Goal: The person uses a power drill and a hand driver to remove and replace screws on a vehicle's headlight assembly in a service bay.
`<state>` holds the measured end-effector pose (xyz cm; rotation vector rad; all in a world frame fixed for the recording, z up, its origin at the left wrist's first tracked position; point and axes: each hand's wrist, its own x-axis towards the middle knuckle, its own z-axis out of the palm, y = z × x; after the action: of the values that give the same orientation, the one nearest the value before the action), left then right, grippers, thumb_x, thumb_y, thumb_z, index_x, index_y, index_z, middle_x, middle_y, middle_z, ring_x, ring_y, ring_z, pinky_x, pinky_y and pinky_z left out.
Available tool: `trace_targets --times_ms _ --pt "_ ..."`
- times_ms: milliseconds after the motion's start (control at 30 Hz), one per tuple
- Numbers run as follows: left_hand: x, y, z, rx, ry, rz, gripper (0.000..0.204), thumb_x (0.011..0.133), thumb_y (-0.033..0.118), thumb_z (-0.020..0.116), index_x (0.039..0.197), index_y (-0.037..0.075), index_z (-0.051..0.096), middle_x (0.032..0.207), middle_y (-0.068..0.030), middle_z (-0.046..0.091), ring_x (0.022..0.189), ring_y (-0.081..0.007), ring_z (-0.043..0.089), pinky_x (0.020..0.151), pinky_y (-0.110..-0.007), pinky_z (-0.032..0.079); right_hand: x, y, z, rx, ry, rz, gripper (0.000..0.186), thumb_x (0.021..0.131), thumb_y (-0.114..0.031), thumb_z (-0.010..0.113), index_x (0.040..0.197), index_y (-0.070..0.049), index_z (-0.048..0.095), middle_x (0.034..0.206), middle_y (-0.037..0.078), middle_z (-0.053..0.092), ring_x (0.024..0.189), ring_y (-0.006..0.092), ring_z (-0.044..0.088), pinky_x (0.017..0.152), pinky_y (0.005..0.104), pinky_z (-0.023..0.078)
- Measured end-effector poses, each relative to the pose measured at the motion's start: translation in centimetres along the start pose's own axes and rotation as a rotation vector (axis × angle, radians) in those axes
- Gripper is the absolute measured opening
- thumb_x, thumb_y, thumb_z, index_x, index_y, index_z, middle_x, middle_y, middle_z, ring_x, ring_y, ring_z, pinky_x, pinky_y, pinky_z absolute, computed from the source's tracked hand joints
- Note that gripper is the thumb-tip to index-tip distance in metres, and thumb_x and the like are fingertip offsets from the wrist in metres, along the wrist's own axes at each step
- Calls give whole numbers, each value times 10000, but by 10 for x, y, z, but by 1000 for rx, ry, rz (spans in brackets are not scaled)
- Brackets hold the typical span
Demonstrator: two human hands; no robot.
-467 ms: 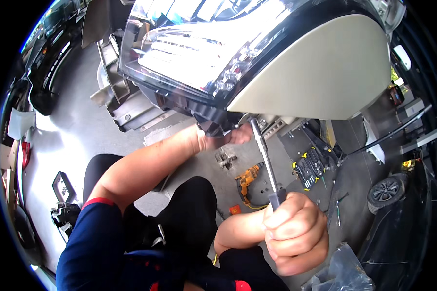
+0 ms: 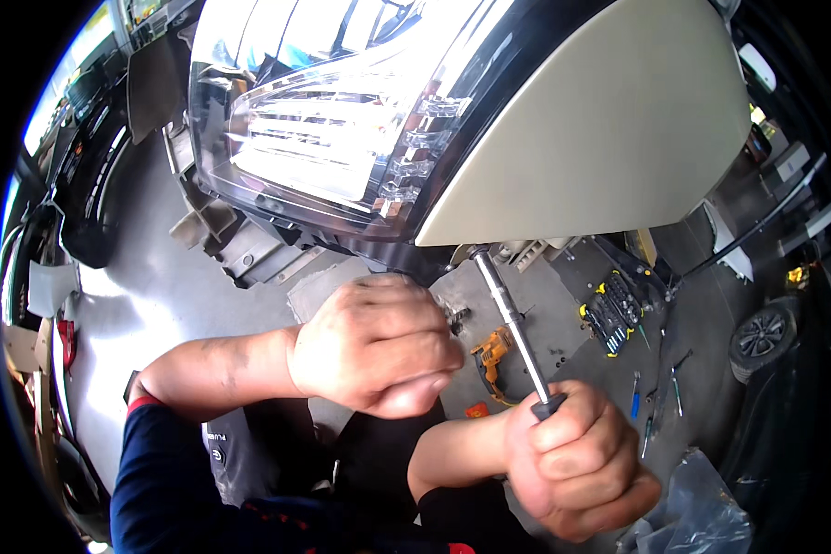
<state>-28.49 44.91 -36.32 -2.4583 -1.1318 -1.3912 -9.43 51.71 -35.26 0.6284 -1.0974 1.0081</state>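
Observation:
My right hand (image 2: 582, 462) is wrapped round the dark handle of a socket driver (image 2: 517, 323). Its silver shaft slants up, and the socket end meets the lower edge of a beige body panel (image 2: 600, 138), where the exact contact is hard to see. Curled into a fist, my left hand (image 2: 379, 346) is in front of the dark underside of a clear car headlight (image 2: 314, 129). Whatever its fingers may hold is hidden. The headlight sits directly left of the panel.
An orange power drill (image 2: 492, 355) lies on the grey floor below the panel. Right of it is an open socket set (image 2: 611, 314) with yellow clips, then loose hand tools, clear plastic sheeting (image 2: 697, 508) and a car wheel (image 2: 764, 334). Removed car parts (image 2: 268, 254) stand at left.
My left hand has come down from beneath the headlight, toward me, and is now a fist. The driver stays at the panel edge in my right hand. The view has shifted slightly.

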Motion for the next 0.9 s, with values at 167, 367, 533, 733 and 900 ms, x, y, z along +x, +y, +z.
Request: trace_targets --times_ms 167,367,533,733,900 --pt "0 23 11 -116 40 -401 617 822 91 674 1379 -93 482 1134 -201 689 806 -240 708 720 -325 599 0 -23 -9 -225 343 173 381 1071 -484 457 1046 -104 470 836 73 503 854 192 567 755 375 510" --pt "-10 23 4 -234 -66 -466 911 805 48 660 1591 -81 219 1205 -224 659 918 -272 700 800 -352 601 0 -103 -2 -865 301 869 643 1036 -576 502 1097 62 555 671 73 547 500 127 481 509 289 485" --pt "-13 6 18 -514 86 -363 891 804 10 615 1587 -92 203 1424 -292 539 1067 -331 688 881 -370 581 4 -100 -4 -1316 38 672 379 1009 -280 692 1176 41 576 868 78 591 689 106 542 676 245 488" --pt "-14 1 18 -683 112 -363 792 836 21 641 1529 -139 292 1458 -357 485 1200 -398 653 978 -404 557 12 -96 23 -1034 319 1009 436 997 -219 700 1361 -21 562 980 77 611 819 123 557 724 248 474" --pt "-19 -7 26 -762 100 -336 863 789 1 514 1594 -90 215 1578 -303 406 1264 -346 635 919 -354 511 -10 -98 9 -1740 -299 584 455 994 -217 708 1365 2 559 1149 81 588 926 180 576 832 242 437"
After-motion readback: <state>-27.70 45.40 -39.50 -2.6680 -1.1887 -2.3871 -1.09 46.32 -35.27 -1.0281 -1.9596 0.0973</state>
